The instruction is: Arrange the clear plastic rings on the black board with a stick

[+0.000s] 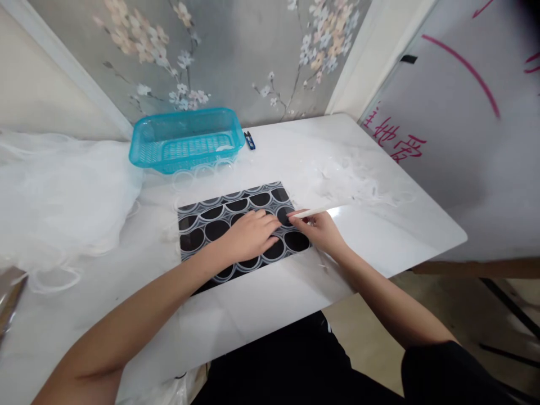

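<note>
A black sheet (216,230) covered in rows of pale oval rings lies on the white table in front of me. My left hand (253,233) rests palm down over its middle, fingers loosely extended and holding nothing. At the sheet's right edge, my right hand (316,229) pinches a slim white pen-like tool (323,209). Its tip is near my fingertips by a ring, and its long end points right. Whether the tip touches the sheet I cannot tell. Part of the ring pattern is hidden under my left hand.
A blue plastic basket (185,138) stands at the back, with blue-handled thread snips (250,140) beside it. Clear rings (203,171) lie before the basket. White filmy material (63,197) is heaped at left; translucent scraps (354,180) lie at right. A whiteboard (455,169) flanks the table (405,230).
</note>
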A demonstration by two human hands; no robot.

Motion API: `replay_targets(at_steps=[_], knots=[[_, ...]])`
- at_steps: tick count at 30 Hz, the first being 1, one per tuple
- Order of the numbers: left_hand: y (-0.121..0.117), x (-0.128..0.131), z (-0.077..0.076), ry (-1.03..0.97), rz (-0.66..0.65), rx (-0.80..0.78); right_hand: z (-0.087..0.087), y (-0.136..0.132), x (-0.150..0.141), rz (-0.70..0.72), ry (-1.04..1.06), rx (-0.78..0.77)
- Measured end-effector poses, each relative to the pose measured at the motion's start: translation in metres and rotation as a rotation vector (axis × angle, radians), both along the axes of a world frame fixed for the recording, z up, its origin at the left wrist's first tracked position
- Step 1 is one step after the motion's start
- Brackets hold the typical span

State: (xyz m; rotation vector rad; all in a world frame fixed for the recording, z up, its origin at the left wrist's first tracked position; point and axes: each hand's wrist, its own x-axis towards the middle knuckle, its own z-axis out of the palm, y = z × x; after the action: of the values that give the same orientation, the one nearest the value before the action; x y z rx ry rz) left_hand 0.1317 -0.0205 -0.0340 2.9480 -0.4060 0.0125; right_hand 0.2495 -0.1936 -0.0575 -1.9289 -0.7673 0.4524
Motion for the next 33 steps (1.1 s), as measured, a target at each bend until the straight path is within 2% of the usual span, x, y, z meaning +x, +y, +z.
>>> replay_targets(at_steps=[6, 28, 31, 33], knots=[[-0.019, -0.01, -0.008, -0.016, -0.049, 0.095, -0.006, 0.002, -0.005, -0.007, -0.065, -0.059], [-0.018, -0.017, -0.014, 0.014, -0.011, 0.069, -0.01, 0.0, -0.009, -0.019, -0.11, -0.063], [-0.019, -0.017, -0.013, 0.017, -0.003, 0.06, -0.012, 0.0, -0.009, 0.007, -0.189, -0.102], [-0.019, -0.017, -0.013, 0.011, -0.002, 0.05, -0.015, -0.001, -0.013, 0.019, -0.336, -0.145]])
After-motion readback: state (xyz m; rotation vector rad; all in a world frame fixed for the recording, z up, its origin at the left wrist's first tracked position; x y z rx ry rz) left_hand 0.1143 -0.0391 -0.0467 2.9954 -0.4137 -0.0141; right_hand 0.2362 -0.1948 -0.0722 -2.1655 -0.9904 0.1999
